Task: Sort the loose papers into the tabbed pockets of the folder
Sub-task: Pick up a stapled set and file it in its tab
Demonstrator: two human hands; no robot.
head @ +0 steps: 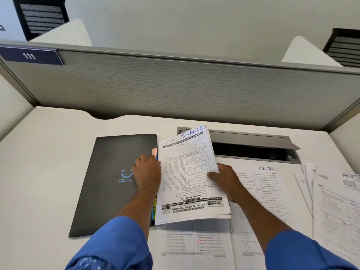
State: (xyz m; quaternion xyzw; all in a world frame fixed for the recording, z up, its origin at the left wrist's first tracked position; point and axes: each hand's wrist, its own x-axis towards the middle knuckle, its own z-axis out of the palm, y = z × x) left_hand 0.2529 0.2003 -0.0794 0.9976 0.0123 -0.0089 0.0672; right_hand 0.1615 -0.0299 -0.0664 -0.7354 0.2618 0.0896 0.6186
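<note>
The FINANCE sheet (187,172) hangs tilted at centre frame, just right of the folder (113,172), likely ready to slide into its pocket. The right hand (227,181) pinches its right edge, thumb (212,174) on top, the other fingers hidden beneath the paper. The left hand (146,172) rests on the black folder, fingers (143,158) close together at the tabbed edge (154,152), probably seeking the pocket; whether they hook under it I cannot tell. ADMIN papers (272,184) lie lower right on the desk (48,152).
</note>
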